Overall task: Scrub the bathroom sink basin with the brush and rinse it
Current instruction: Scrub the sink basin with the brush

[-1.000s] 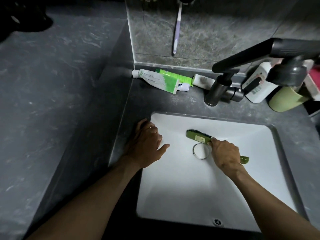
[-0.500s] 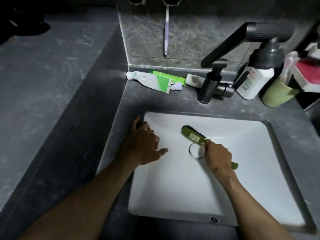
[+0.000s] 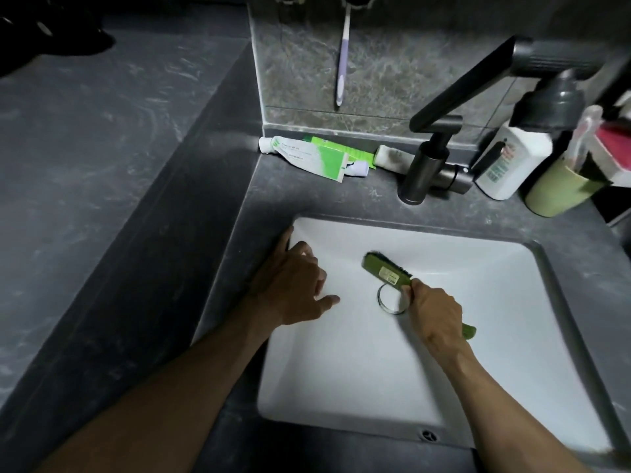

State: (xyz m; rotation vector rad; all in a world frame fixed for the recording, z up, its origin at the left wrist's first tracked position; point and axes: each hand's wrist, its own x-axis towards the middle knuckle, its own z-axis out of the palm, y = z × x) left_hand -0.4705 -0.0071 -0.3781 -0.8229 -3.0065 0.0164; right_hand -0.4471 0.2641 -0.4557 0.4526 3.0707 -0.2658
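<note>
A white rectangular sink basin (image 3: 495, 302) is set into a dark grey counter. My right hand (image 3: 435, 314) grips the handle of a green scrub brush (image 3: 386, 272), whose bristled head lies on the basin floor just behind the round metal drain (image 3: 387, 300). The handle's end sticks out behind my hand. My left hand (image 3: 293, 290) rests with relaxed fingers on the basin's left rim, thumb pointing into the basin. A dark angular faucet (image 3: 430, 165) stands behind the basin; no water shows.
Toothpaste tubes (image 3: 307, 155) lie on the counter behind the sink. A white bottle (image 3: 512, 162) and a pale green cup (image 3: 556, 189) stand at the back right. A purple toothbrush (image 3: 342, 56) hangs on the wall. An overflow hole (image 3: 428, 435) sits at the near rim.
The brush head has stayed close behind the drain while my right hand shifted slightly. The camera view moved left and nearer. My left hand has kept its place on the rim.
</note>
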